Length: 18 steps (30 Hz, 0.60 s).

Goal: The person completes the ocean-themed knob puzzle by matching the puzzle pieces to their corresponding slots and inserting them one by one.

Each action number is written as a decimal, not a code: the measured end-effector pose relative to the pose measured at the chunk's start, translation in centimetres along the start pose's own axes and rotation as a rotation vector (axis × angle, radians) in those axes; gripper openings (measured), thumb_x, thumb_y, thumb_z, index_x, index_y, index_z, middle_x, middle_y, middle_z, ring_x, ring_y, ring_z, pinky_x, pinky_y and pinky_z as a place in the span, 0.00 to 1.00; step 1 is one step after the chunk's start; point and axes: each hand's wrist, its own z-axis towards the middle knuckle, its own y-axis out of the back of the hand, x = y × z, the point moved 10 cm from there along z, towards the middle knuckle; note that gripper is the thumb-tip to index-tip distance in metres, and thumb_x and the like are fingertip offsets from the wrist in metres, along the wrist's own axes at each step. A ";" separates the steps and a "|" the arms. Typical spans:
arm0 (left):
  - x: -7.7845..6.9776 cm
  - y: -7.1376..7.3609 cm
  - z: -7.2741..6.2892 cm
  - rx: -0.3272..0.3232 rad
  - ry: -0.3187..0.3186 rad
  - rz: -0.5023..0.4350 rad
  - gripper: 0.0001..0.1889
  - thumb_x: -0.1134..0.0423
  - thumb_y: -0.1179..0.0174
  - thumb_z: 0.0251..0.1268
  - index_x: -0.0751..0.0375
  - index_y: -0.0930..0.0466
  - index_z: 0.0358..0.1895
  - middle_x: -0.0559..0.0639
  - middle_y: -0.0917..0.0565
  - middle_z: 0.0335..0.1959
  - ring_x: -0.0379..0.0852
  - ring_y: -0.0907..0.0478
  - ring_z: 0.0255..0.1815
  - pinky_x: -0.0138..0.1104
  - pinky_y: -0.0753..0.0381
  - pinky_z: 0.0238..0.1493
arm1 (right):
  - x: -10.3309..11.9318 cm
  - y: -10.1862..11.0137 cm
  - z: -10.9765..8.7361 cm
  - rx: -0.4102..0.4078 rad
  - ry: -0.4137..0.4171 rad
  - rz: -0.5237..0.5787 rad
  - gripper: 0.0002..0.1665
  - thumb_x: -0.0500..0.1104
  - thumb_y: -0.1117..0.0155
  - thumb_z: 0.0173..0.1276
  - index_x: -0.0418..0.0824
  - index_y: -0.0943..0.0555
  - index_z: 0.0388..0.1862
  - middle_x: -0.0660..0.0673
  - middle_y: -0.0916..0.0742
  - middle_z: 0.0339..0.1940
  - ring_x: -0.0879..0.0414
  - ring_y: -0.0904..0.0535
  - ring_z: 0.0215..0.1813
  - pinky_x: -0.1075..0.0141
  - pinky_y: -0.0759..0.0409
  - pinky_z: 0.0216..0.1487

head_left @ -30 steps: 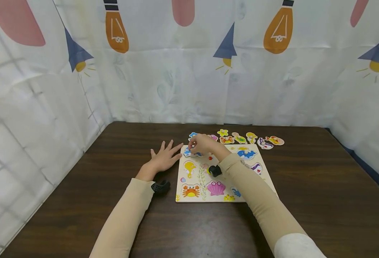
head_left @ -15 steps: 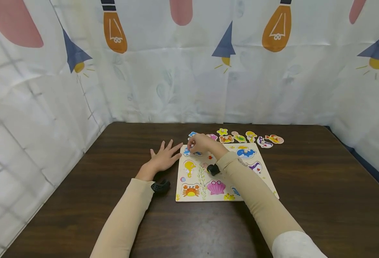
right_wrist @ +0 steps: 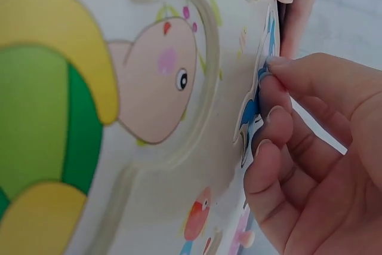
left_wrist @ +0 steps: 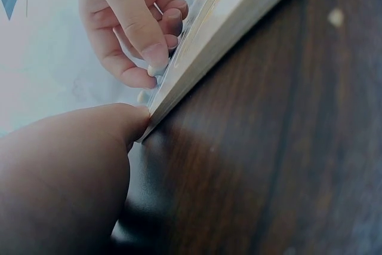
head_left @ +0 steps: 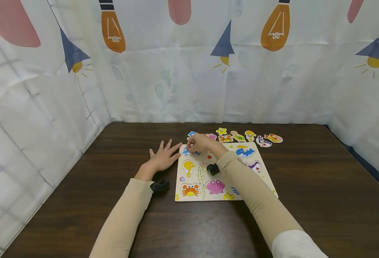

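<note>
A wooden peg puzzle board (head_left: 185,181) with sea-animal pictures lies on the table. My right hand (head_left: 203,143) reaches over its far left corner and, in the right wrist view, the thumb and forefinger (right_wrist: 276,92) pinch a blue puzzle piece (right_wrist: 249,113) there. The left wrist view shows the same fingertips on a small knob (left_wrist: 153,71). Beside the board's left edge, my left hand (head_left: 162,159) lies palm down with fingers spread. Its thumb (left_wrist: 134,120) touches the board's corner in the left wrist view.
Along the board's far edge lie several loose puzzle pieces, among them a crab (head_left: 225,138), a turtle (head_left: 238,136), a yellow star (head_left: 221,131) and a fish (head_left: 273,138). The brown table (head_left: 318,186) reaches back to a patterned curtain (head_left: 192,86).
</note>
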 end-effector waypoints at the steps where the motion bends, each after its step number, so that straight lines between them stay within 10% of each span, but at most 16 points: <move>1: 0.0 0.0 0.0 0.001 0.001 0.001 0.33 0.41 0.58 0.83 0.43 0.50 0.84 0.62 0.59 0.84 0.70 0.70 0.82 0.77 0.73 0.66 | 0.0 0.0 -0.1 0.000 -0.002 0.005 0.06 0.39 0.35 0.75 0.42 0.14 0.46 0.45 0.16 0.40 0.55 0.25 0.34 0.67 0.25 0.37; 18: -0.2 0.1 -0.1 0.002 -0.008 -0.004 0.33 0.42 0.59 0.84 0.44 0.50 0.85 0.63 0.59 0.84 0.71 0.70 0.81 0.77 0.73 0.66 | -1.0 3.5 -2.5 -0.110 0.010 0.087 0.12 0.41 0.33 0.75 0.40 0.13 0.53 0.43 0.13 0.43 0.52 0.19 0.40 0.64 0.20 0.41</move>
